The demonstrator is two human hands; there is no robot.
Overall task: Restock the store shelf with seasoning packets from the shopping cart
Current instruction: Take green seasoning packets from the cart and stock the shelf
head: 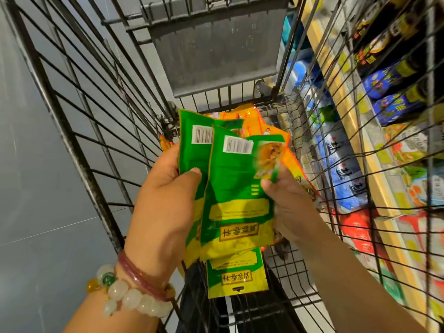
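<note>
Inside the shopping cart (101, 131), both hands are gathering green seasoning packets (230, 179), left hand (165, 188) at nine o'clock thumb-pinching, right hand (286, 195) at three o'clock pinching one edge, probably for shelving.

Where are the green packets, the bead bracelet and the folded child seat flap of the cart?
green packets (236, 179), head view, middle of the front packet's back face.
bead bracelet (134, 299), head view, a white bead on the wrist.
child seat flap (216, 49), head view, middle of the grey panel.

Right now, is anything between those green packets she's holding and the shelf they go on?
Yes. The black wire side wall of the shopping cart stands between the green and yellow seasoning packets and the store shelf on the right; they must be lifted out over it.
</note>
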